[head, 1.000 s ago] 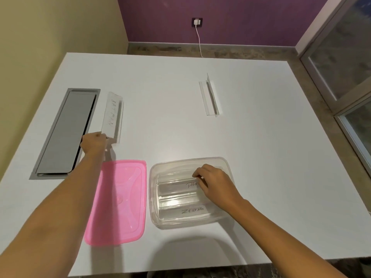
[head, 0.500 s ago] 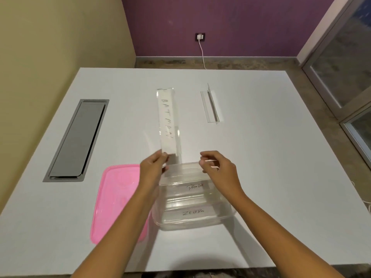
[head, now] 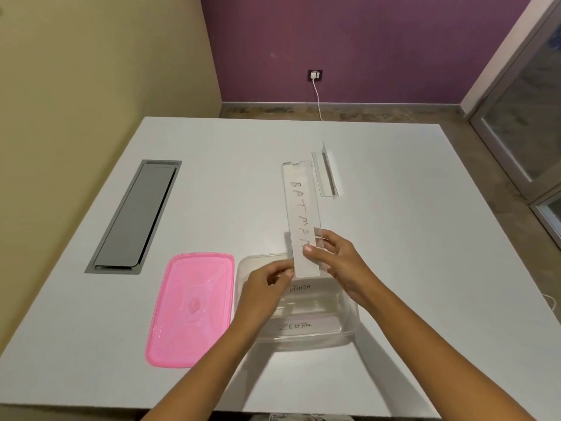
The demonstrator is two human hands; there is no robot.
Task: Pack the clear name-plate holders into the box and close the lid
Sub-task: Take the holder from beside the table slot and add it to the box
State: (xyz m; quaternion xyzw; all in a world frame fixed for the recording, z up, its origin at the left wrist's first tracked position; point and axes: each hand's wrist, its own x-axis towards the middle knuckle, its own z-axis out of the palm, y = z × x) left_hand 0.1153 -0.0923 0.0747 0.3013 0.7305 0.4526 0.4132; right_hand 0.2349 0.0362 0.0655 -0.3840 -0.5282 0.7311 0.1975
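Clear holder [head: 302, 217], pinched at its near end by left hand [head: 267, 282] and right hand [head: 335, 258], hangs above the box [head: 349, 317] for lowering inside.

Box [head: 349, 311] mouth is partly blocked: both hands [head: 267, 281] [head: 337, 256] and the held holder [head: 300, 217] hang over its far rim. Lid [head: 191, 308] lies just left of the box. A spare holder [head: 324, 174] stands well beyond. Table [head: 425, 238] right of the box is open.

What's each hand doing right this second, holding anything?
Left hand: closed, pinching the lower left edge of the BATMAN name-plate holder.
Right hand: closed on the same holder's lower right edge, above the clear box.
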